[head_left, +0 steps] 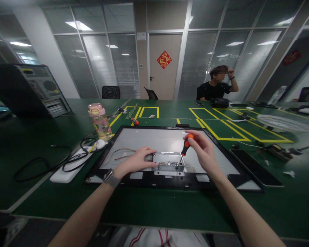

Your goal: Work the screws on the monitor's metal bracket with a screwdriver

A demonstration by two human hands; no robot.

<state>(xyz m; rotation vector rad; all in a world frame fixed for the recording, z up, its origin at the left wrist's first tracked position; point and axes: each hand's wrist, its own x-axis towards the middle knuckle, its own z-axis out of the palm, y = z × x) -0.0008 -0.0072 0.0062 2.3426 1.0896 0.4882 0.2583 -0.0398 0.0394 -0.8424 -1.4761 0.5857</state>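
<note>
A flat display panel [167, 140] with a black frame lies face down on the green table. On its middle sits a metal bracket box [169, 160] with connector ports along its near side. My left hand [140, 158] wears a watch and grips the left edge of this box between thumb and fingers. My right hand [202, 149] pinches the orange top of a black-and-orange screwdriver [186, 145]. The screwdriver leans slightly, its tip down at the right end of the box's port side. Thin cables run out to the left of the box.
Left of the panel stand a pink water bottle [100, 121] and a white power strip [70, 168] with black cables. A computer case [38, 90] is further left. A second screwdriver [134, 121] lies beyond the panel. To the right lies a long black panel [256, 168]. A person [217, 85] sits across the table.
</note>
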